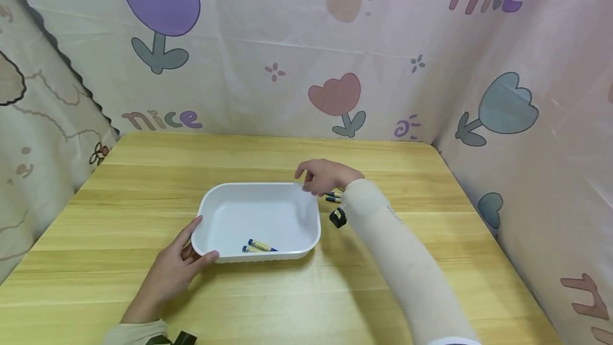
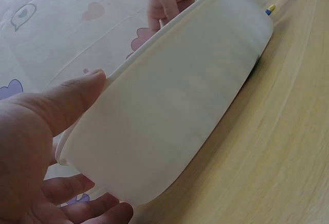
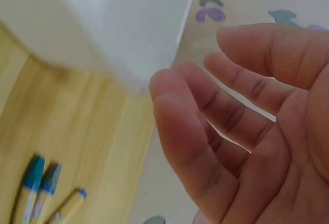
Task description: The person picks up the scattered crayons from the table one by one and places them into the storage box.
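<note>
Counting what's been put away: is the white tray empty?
No. Two markers lie inside the white tray, near its front wall.

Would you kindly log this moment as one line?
left hand: holds tray corner | right hand: empty, above far rim | markers: two in tray, others on table

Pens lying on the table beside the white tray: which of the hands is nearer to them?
Right. The right hand hovers just above the pens; the left hand grips the white tray at its opposite corner.
</note>
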Demonstrator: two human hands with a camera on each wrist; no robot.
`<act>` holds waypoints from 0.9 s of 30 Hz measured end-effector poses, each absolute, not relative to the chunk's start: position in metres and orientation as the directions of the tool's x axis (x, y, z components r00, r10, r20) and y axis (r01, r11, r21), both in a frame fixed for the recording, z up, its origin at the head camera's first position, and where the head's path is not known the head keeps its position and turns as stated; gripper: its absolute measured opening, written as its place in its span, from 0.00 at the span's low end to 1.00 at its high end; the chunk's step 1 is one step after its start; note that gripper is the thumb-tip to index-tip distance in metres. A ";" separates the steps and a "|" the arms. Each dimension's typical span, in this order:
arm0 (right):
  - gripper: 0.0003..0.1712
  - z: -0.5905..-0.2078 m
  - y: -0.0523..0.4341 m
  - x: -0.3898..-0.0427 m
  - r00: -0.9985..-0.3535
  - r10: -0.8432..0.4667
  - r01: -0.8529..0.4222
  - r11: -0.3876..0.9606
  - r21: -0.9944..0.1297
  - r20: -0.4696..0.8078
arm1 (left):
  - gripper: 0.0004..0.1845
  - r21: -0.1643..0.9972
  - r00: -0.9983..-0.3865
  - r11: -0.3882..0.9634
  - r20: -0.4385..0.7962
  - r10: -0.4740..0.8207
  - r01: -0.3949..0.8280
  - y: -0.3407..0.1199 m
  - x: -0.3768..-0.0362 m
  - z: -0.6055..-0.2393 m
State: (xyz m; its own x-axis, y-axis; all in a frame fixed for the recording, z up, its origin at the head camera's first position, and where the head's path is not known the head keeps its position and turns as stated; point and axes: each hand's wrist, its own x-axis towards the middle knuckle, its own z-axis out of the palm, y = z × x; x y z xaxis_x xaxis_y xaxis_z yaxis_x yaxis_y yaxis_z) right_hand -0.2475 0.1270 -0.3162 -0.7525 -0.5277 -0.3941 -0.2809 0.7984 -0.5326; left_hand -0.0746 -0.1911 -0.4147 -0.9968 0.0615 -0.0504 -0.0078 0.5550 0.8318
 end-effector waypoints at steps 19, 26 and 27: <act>0.23 -0.324 0.211 -0.252 -0.816 -0.440 -0.162 0.798 -0.581 -0.376 | 0.49 0.841 -0.997 0.541 -0.036 0.071 0.008 -0.192 -0.075 -0.415; 0.24 -0.338 0.241 -0.254 -0.836 -0.366 -0.070 0.809 -0.583 -0.408 | 0.49 0.854 -0.996 0.520 -0.033 0.084 0.016 -0.193 -0.076 -0.416; 0.25 -0.341 0.244 -0.254 -0.838 -0.358 -0.061 0.812 -0.581 -0.412 | 0.49 0.852 -0.996 0.523 -0.032 0.082 0.016 -0.193 -0.075 -0.417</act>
